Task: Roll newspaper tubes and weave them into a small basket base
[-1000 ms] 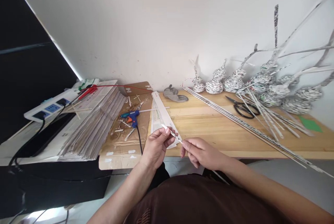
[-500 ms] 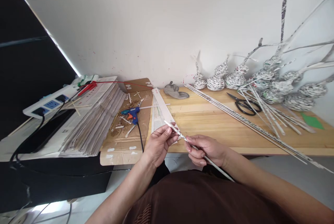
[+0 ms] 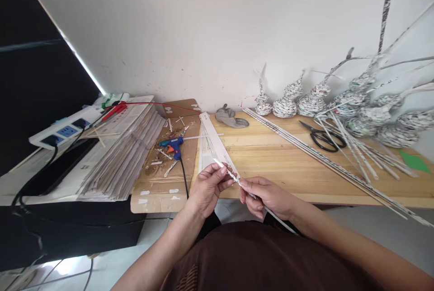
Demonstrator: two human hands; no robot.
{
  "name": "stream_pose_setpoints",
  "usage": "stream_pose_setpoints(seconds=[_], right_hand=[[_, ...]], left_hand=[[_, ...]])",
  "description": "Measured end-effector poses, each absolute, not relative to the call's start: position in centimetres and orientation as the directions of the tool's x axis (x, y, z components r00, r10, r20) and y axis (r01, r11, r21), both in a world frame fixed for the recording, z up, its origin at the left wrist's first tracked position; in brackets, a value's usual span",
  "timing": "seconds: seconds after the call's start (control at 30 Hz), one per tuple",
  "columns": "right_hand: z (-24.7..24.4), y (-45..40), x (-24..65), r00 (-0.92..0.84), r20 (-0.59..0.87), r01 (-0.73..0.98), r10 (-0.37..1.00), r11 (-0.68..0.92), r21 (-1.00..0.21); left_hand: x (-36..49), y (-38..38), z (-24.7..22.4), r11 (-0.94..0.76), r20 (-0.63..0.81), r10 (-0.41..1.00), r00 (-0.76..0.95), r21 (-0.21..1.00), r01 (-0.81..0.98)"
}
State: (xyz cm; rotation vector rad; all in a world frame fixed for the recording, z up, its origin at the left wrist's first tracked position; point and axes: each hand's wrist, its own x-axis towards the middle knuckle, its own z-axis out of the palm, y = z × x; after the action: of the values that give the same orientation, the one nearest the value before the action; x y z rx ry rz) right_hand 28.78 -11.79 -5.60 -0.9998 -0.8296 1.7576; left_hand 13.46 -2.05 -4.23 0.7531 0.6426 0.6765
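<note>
Both my hands hold one thin rolled paper stick (image 3: 233, 176), printed like newspaper, above the table's front edge. My left hand (image 3: 209, 189) pinches it near its pale upper end between thumb and fingers. Further down, my right hand (image 3: 266, 195) has its thumb and fingers closed round it, and the lower part slants down to the right toward my lap. Just behind my hands lie a long white strip (image 3: 219, 139) and some printed paper sheets (image 3: 206, 155).
A blue glue gun (image 3: 175, 147) rests on stained cardboard (image 3: 154, 187). Left are a newspaper stack (image 3: 125, 155), power strip (image 3: 64, 130) and phone (image 3: 63, 164). Right are long paper sticks (image 3: 305, 148), black scissors (image 3: 327, 139) and several woven paper gourds (image 3: 285, 105). A grey cloth (image 3: 230, 118) lies behind.
The camera view has shifted slightly, so the things on the right appear further right. My hands keep hold of the paper stick, and my right hand's fingers have shifted a little on it.
</note>
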Motion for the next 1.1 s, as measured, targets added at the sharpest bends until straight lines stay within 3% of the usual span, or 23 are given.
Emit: stream_pose_setpoints(seconds=[0.2,0.33,0.43,0.53,0.93,1.1], right_hand=[[-5.5,-11.5,28.6,-0.216,-0.280,-0.330,0.936,-0.339,-0.881],[-5.3,-11.4,28.2,-0.048,-0.231,0.004,0.972,-0.231,-0.973],[-4.8,-11.3,27.6,0.038,-0.136,0.282,0.990,-0.141,-0.949],[-4.5,-11.2,27.0,0.043,-0.082,0.393,0.996,-0.092,-0.915],[-4.2,-7.3,26.0,-0.259,-0.297,0.091,0.919,-0.283,-0.955],[-3.5,-1.8,25.5,-0.119,-0.247,0.167,0.962,-0.225,-0.960]], left_hand=[[13.3,-2.0,-4.2,0.558,-0.291,0.737,0.610,0.772,-0.305],[13.2,-2.0,-4.6,0.564,-0.317,0.751,0.578,0.764,-0.314],[12.9,-1.9,-4.8,0.553,-0.315,0.764,0.563,0.770,-0.319],[12.5,-1.9,-4.8,0.543,-0.311,0.775,0.550,0.773,-0.329],[10.0,-0.2,-4.7,0.513,-0.290,0.837,0.464,0.711,-0.481],[7.9,1.2,-4.6,0.452,-0.291,0.887,0.357,0.700,-0.552]])
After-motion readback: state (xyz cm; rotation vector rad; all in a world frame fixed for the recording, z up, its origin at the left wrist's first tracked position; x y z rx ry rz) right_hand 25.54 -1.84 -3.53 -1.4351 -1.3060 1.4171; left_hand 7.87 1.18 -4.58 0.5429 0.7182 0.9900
